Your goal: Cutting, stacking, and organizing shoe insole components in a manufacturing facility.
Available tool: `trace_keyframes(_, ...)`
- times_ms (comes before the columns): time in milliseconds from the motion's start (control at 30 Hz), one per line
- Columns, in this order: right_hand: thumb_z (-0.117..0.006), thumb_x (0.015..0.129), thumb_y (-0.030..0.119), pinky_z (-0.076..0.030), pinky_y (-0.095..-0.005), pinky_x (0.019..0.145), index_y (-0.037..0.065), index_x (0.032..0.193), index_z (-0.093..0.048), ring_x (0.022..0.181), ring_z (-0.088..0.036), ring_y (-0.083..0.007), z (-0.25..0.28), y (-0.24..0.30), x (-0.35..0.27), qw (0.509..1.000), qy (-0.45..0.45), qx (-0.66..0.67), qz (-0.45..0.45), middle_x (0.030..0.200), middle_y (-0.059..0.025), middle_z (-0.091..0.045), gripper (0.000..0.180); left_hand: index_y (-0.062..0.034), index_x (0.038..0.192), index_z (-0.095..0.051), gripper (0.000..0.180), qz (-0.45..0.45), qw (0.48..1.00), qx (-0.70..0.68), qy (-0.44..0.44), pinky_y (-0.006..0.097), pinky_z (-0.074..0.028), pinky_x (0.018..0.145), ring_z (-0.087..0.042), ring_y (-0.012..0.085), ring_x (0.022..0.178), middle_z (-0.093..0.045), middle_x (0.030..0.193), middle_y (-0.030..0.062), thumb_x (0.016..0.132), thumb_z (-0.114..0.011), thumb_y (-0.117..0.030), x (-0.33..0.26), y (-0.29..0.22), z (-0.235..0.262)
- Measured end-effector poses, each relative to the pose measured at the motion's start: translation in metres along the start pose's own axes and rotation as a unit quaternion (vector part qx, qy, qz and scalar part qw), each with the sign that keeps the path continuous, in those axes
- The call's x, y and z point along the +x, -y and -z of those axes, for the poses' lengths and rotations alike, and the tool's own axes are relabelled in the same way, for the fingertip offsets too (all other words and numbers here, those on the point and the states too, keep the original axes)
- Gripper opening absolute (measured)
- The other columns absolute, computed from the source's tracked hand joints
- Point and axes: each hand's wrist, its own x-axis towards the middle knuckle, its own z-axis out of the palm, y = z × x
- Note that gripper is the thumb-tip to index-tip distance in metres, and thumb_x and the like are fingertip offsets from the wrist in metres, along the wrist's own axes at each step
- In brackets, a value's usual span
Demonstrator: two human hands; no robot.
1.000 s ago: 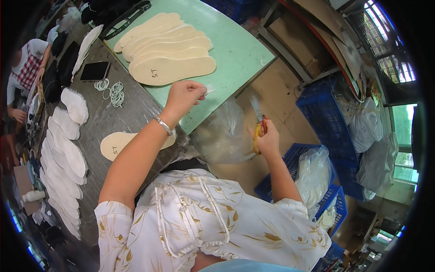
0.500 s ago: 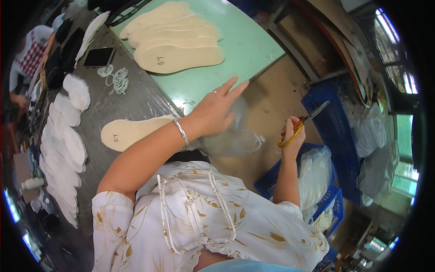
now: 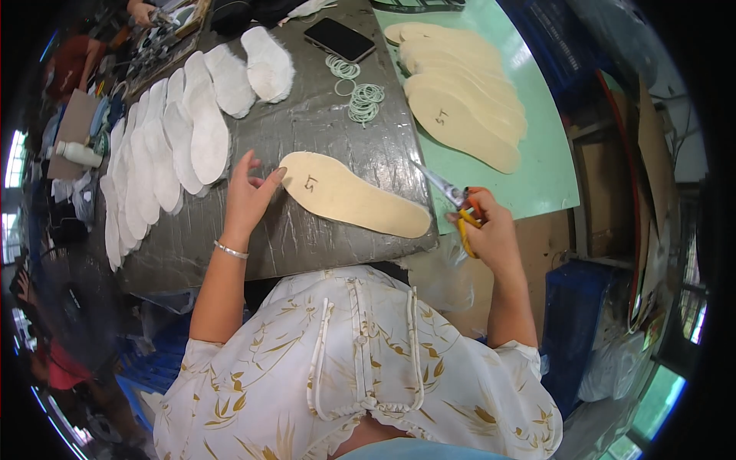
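Observation:
A cream insole (image 3: 354, 198) with a dark handwritten mark lies flat on the dark table in front of me. My left hand (image 3: 249, 195) is beside its left end, fingers apart, thumb tip at the insole's edge; whether it presses there I cannot tell. In my right hand (image 3: 494, 232) are scissors (image 3: 448, 188) with orange and yellow handles. Their blades point up and left, past the insole's right end. Several white fluffy insoles (image 3: 208, 142) overlap in a row on the left. A pile of cream insoles (image 3: 468, 115) rests on the green board.
A black phone (image 3: 340, 40) and pale green rings (image 3: 366, 102) lie toward the back of the dark table (image 3: 307, 253). The green board (image 3: 548, 172) adjoins it on the right. Below the right side are a blue crate (image 3: 571, 330) and plastic bags. Another person's hand (image 3: 142, 13) shows far left.
The view has swung right-to-left toward the table. My left hand has come back from over the floor to the insole's left end. The scissors have moved from the bags to beside the insole.

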Motion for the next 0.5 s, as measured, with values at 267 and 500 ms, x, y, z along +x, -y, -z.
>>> trace_keyframes(267, -0.076, 0.079, 0.003, -0.049, -0.0274, 0.073, -0.002, 0.097, -0.063, 0.080, -0.061, -0.0129, -0.062, -0.008, 0.003, 0.996, 0.029, 0.045, -0.067, 0.100, -0.0090, -0.068, 0.023, 0.0016, 0.131, -0.054, 0.051, 0.253, 0.867, -0.345, 0.257, 0.020, -0.047, 0.063, -0.061, 0.0080, 0.076, -0.068, 0.098, 0.0031, 0.087, -0.073, -0.017, 0.018, 0.013, 0.000)
trace_keyframes(500, -0.082, 0.079, 0.016, -0.048, -0.0290, 0.069, -0.001, 0.101, -0.066, 0.070, -0.054, -0.0132, -0.035, 0.020, 0.041, 0.999, 0.016, -0.020, -0.047, 0.079, -0.0107, -0.066, 0.033, -0.0028, 0.114, -0.058, 0.027, 0.199, 0.852, -0.418, 0.244, 0.022, -0.051, 0.068, -0.064, 0.0096, 0.086, -0.068, 0.103, 0.0041, 0.089, -0.067, -0.006, 0.008, 0.026, 0.010)
